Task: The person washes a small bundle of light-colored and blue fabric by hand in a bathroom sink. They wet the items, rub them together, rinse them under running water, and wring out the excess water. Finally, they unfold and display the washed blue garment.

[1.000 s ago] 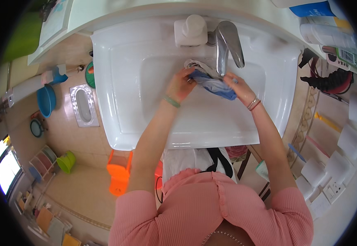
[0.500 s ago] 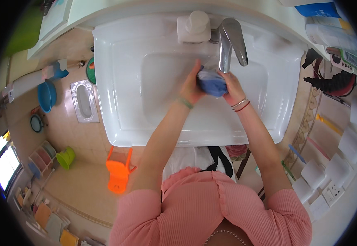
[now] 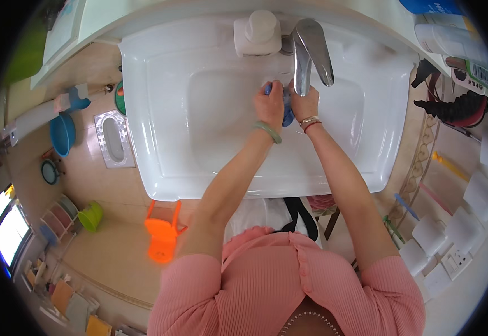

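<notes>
Over the white sink basin (image 3: pixel 160 112), my left hand (image 3: pixel 270 105) and my right hand (image 3: pixel 304 104) are pressed together around a bunched blue cloth (image 3: pixel 286 110). Only a small part of the cloth shows between the fingers. Both hands sit just below the spout of the chrome tap (image 3: pixel 309 51). A green bangle is on my left wrist and thin bracelets are on my right wrist.
A white soap pump (image 3: pixel 258 33) stands behind the basin, left of the tap. Bottles and tubes (image 3: pixel 451 39) line the counter at the right. On the floor at the left are an orange stool (image 3: pixel 163 238), a blue basin (image 3: pixel 62 134) and a green bucket (image 3: pixel 91 216).
The cloth was spread out between my hands a second ago. Now it is balled up, and both hands have come together and moved up under the tap.
</notes>
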Motion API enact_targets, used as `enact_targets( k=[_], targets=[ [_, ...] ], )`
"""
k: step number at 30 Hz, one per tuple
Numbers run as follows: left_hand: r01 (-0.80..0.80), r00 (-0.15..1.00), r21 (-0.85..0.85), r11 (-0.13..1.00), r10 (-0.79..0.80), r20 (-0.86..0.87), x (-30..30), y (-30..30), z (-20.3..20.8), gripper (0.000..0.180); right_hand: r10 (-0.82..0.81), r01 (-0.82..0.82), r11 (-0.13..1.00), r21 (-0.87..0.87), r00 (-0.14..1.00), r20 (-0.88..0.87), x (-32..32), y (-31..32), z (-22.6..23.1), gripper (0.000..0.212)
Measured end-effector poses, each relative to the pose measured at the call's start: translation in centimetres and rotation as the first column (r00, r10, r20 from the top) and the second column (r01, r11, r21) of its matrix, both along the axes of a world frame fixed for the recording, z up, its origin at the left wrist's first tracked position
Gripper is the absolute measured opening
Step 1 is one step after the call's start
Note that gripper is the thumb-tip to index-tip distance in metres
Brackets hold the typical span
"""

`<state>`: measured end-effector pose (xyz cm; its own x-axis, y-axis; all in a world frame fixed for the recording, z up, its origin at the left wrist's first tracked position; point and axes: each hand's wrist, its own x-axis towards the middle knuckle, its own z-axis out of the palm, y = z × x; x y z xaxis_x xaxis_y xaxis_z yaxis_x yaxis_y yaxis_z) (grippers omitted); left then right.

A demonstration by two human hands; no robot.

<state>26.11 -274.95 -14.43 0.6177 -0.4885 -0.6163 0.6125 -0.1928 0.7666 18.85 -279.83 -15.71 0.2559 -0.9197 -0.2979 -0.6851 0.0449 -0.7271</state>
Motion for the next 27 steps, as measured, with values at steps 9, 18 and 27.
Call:
enact_targets(
  k=[9, 18, 27],
  targets=[
    [0.119, 0.986, 0.116, 0.986, -0.131, 0.107, 2.9, -0.3, -4.3, 0.023, 0.219, -0.201, 0.928, -0.313, 0.975, 0.023, 1.1, 3.6, 2.0, 0.023],
    [-0.076, 0.908, -0.047, 0.996, 0.049, -0.417, 2.9, 3.5, -1.3, 0.039, -0.344, 0.055, 0.809, 0.585, 0.851, 0.396, -4.0, -2.9, 0.5, 0.017],
    [0.031, 0.601, -0.079, 0.996, -0.082, -0.795, 1.8, 6.5, 4.0, 0.049, 0.437, -0.510, 0.860, 0.004, 0.741, 0.509, -4.6, 1.3, 7.0, 0.027]
  ],
)
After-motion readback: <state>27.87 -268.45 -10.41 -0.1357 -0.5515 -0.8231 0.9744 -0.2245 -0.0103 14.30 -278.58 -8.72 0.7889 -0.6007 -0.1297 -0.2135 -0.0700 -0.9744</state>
